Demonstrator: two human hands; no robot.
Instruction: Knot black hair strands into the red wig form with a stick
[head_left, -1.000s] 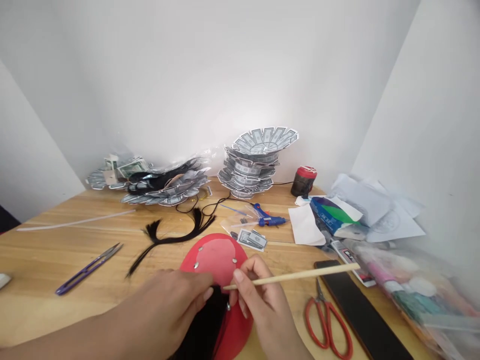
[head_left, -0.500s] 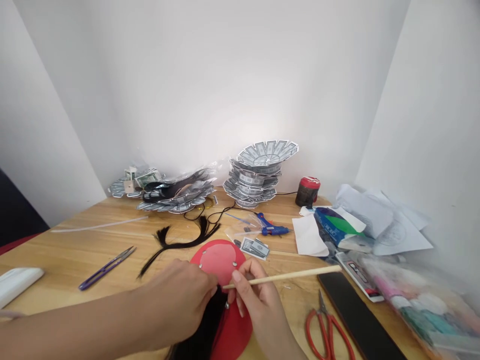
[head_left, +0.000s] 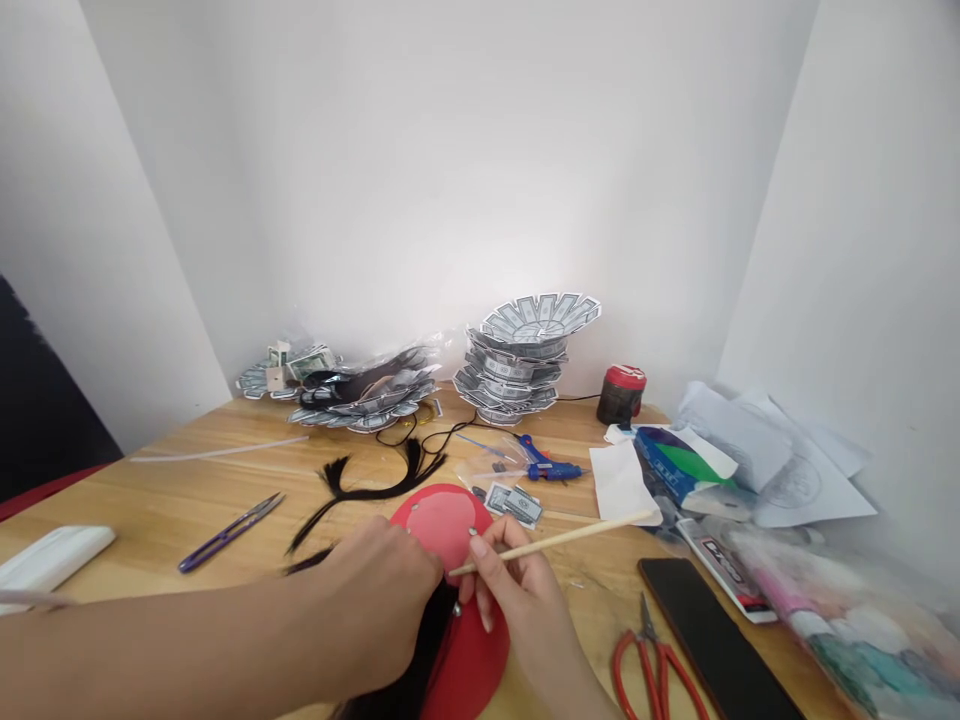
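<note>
My right hand [head_left: 510, 580] pinches a pale wooden stick [head_left: 577, 537] between thumb and fingers; its thin tip points left toward my other hand. My left hand [head_left: 390, 590] is closed at the top of a bundle of black hair strands [head_left: 401, 670], its fingertips partly hidden behind the knuckles. Beneath both hands lies a red figure-eight-shaped piece [head_left: 480, 660] with a pink round area [head_left: 442, 520] on its far part. Small silvery studs [head_left: 457, 608] sit on it. The hair covers the near left side of the red piece.
Red-handled scissors [head_left: 651, 670] and a dark flat slab [head_left: 712, 630] lie at right. Purple thread snips [head_left: 231, 533] and a braided black hair piece [head_left: 375, 488] are at left. A blue glue gun [head_left: 547, 465] lies beyond, before stacked paper banknote rings [head_left: 510, 370].
The stick now slants more steeply, its far end raised and shifted left. My left hand stays at the hair. The whole view has shifted slightly.
</note>
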